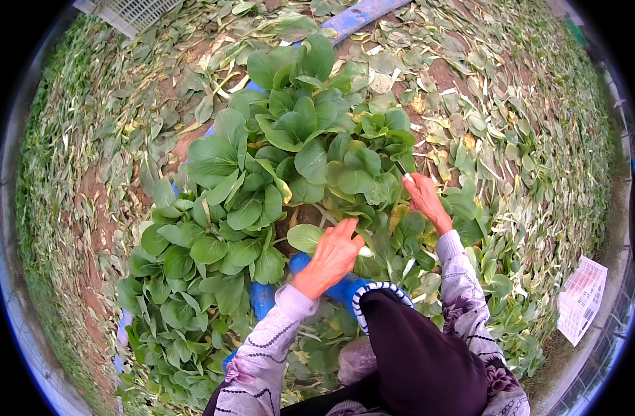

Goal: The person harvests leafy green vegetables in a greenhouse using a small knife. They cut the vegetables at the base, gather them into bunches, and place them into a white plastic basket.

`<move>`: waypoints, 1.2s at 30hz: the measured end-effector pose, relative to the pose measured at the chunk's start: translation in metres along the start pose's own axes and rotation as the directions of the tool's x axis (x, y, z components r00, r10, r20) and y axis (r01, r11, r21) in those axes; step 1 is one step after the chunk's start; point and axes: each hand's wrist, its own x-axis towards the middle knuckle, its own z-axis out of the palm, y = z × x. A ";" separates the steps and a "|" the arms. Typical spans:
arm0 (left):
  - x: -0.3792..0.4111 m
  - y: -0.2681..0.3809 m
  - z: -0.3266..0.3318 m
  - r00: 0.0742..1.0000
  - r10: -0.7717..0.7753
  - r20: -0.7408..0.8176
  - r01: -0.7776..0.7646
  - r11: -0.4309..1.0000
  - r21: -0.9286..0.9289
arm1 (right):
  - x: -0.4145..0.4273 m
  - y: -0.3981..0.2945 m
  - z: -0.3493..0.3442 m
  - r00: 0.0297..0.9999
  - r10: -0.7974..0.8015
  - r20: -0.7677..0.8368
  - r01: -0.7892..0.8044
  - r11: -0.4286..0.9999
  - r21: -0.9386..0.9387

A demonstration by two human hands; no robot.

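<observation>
Leafy green plants, apparently bok choy (296,125), grow in a dense clump before me. At the clump's right side, my right hand (426,196) is closed around a small knife (407,176); a pale part shows at the fingers and its thin blade points into the leaves. My left hand (334,255) is low at the near edge of the plants, back upward and fingers forward. A loose-looking round leaf (304,237) lies by its fingers, and a white stalk end (366,251) shows beside the thumb. Its palm is hidden, so any grip is unclear.
Blue boots (343,291) stand among the plants below my hands. Cut, wilting leaves (484,130) litter the soil on both sides. A blue pipe or hose (364,18) runs behind the clump. A pale plastic crate (135,13) sits far left; a printed sheet (582,300) is at right.
</observation>
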 end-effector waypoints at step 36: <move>0.024 -0.105 0.013 0.836 -0.431 -0.339 0.440 0.896 -0.054 | 0.002 0.008 0.050 0.888 0.230 0.399 -0.341 0.911 0.233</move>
